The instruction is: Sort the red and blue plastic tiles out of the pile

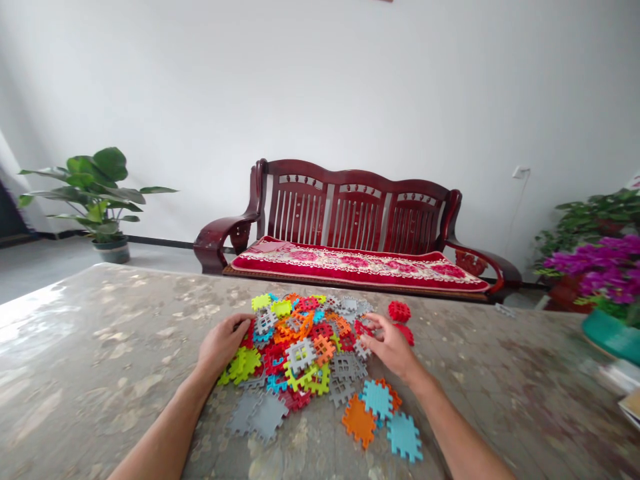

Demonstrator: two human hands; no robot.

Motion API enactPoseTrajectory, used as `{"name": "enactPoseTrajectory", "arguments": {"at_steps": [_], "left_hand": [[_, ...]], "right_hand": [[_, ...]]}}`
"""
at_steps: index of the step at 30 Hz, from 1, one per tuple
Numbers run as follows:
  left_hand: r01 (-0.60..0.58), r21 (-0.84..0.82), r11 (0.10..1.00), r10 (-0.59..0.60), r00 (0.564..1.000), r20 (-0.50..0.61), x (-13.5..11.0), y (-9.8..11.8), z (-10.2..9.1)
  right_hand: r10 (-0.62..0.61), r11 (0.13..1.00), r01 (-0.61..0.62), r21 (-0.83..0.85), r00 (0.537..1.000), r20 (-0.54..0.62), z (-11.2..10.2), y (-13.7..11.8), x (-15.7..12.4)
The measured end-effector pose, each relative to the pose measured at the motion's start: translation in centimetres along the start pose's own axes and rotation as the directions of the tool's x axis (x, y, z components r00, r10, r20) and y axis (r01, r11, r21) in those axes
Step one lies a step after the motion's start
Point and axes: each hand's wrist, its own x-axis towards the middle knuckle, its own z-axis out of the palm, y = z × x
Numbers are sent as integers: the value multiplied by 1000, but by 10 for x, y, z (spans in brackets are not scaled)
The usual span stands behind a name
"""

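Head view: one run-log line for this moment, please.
tile pile: loose on table | left hand: curled at its left edge | right hand: fingertips at its right edge | grips: unclear

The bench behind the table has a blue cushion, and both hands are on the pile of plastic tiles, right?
Not quite: the head view shows the cushion on the bench is red, not blue. The left hand and right hand are indeed on the pile of plastic tiles on the table.

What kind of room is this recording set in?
Most likely a home living room: a carved wooden bench with a red cushion, a potted plant by the wall, and interlocking tiles on the table.
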Motion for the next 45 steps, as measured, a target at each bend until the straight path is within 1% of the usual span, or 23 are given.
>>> {"name": "enactPoseTrajectory", "arguments": {"at_steps": [2, 3, 6, 8, 10, 13, 15, 16, 18, 19, 21, 23, 25, 28, 30, 32, 36, 39, 42, 45], "left_hand": [[-4, -4, 1000, 4, 1000, 3, 0, -1, 0], [-7, -8, 1000, 7, 1000, 5, 0, -1, 0], [-12, -20, 1000, 12, 1000, 0, 0, -1, 1], [-10, -16, 1000, 10, 1000, -8, 0, -1, 1], [-10, -10, 1000, 10, 1000, -14, 0, -1, 1], [-7, -9, 1000, 7, 1000, -20, 0, -1, 1], [-9, -14, 1000, 8, 1000, -26, 0, -1, 1], [-13, -16, 1000, 12, 999, -29, 0, -1, 1], [-21, -15, 1000, 20, 999, -35, 0, -1, 1], [-23, -12, 1000, 22, 999, -37, 0, 0, 1], [-25, -8, 1000, 25, 999, -34, 0, 0, 0], [-25, -6, 1000, 25, 999, -27, 0, 0, 0], [-27, -4, 1000, 27, 999, -20, 0, 0, 0], [-25, -2, 1000, 25, 1000, -15, 0, 0, 0], [-20, 0, 1000, 20, 1000, -13, 0, 0, 0], [-22, 1, 1000, 22, 1000, -5, 0, 0, 0], [-35, -4, 999, 35, 999, 5, 1, 0, 0], [-28, 0, 1000, 28, 1000, 2, 1, -1, 0], [-26, -2, 1000, 26, 1000, -2, 1, -1, 1], [-31, -12, 999, 31, 999, -11, 1, -2, 1]], "right_hand": [[-78, 983, 65, -172, 995, -70, 0, 3, 0], [-132, 965, 108, -241, 988, -86, -1, 3, 0], [-270, 910, 225, -348, 959, -88, -3, -1, -2], [-319, 894, 277, -352, 945, -65, -5, -4, -3], [-328, 902, 309, -301, 945, -12, -7, -6, -3], [-313, 921, 334, -198, 941, 131, -8, -6, -3], [-340, 911, 375, -170, 918, 203, -7, -5, -3], [-362, 900, 400, -174, 908, 210, -7, -4, -2], [-386, 886, 416, -206, 906, 173, -5, -2, -1], [-376, 888, 401, -225, 915, 148, -4, -1, -1], [-316, 905, 339, -255, 940, 127, -2, 0, -2], [-244, 913, 277, -299, 959, 141, 0, -2, -5], [-203, 893, 249, -375, 966, 158, 2, -6, -9], [-198, 833, 259, -489, 965, 175, 7, -12, -13], [-194, 813, 261, -520, 964, 182, 10, -14, -14], [-187, 819, 262, -511, 963, 193, 10, -13, -13], [-197, 853, 287, -436, 950, 240, 4, -11, -9], [-201, 860, 289, -420, 949, 242, -1, -11, -9], [-193, 845, 291, -449, 949, 251, -1, -14, -11], [-184, 808, 302, -506, 945, 271, 3, -16, -14]]}}
